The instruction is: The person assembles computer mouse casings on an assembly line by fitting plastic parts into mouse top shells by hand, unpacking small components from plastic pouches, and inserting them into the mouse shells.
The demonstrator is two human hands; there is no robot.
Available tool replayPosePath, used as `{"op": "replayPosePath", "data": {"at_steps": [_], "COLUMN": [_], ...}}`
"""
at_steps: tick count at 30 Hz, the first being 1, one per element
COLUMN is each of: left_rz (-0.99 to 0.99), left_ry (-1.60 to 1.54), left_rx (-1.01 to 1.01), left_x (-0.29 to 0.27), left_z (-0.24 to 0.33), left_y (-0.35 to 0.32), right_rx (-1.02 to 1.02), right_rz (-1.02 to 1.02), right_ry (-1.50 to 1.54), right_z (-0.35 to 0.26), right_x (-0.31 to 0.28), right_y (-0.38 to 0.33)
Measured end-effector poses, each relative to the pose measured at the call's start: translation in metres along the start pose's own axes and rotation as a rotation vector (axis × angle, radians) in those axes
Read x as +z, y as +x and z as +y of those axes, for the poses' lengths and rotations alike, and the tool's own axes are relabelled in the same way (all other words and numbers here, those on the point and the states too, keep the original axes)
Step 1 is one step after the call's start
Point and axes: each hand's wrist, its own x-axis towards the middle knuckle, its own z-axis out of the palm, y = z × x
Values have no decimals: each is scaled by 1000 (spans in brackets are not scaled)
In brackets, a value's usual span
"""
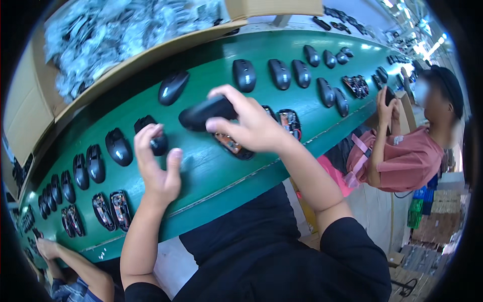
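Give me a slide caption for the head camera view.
Right hand holds a black mouse over a green bench lined with mice, left hand open near another mouse.

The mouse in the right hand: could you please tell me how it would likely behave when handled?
The mouse probably feels stiff, showing no bend between the fingers of the right hand. It is likely light, as one hand holds it above the bench. Its rounded form may rock if pushed, though blur hides the finish.

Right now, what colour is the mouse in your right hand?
Black; the mouse shows best in the head view.
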Motion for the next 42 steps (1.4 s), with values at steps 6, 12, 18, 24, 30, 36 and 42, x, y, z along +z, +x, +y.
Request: {"op": "replayPosePath", "data": {"at_steps": [6, 12, 18, 24, 30, 36, 42], "left_rz": [-130, -115, -174, -203, -175, -183, -24], "left_ry": [25, 29, 35, 108, 262, 408, 579], "left_rx": [62, 120, 241, 300, 286, 343, 278], "left_x": [-3, -6, 1, 12, 18, 28, 49], "left_z": [-9, -8, 2, -2, 6, 13, 21], "left_y": [2, -2, 0, -6, -8, -7, -3], "right_rx": [302, -98, 298, 623, 646, -22, -49], "right_rz": [-56, 516, 912, 756, 697, 995, 1017], "right_ry": [25, -594, -1150, -997, -998, -946, -877], "right_z": [49, 64, 114, 151, 148, 196, 181], "right_x": [-20, -30, -140, -190, -188, -200, -228], "right_y": [70, 24, -107, -127, -97, -83, -110]}}
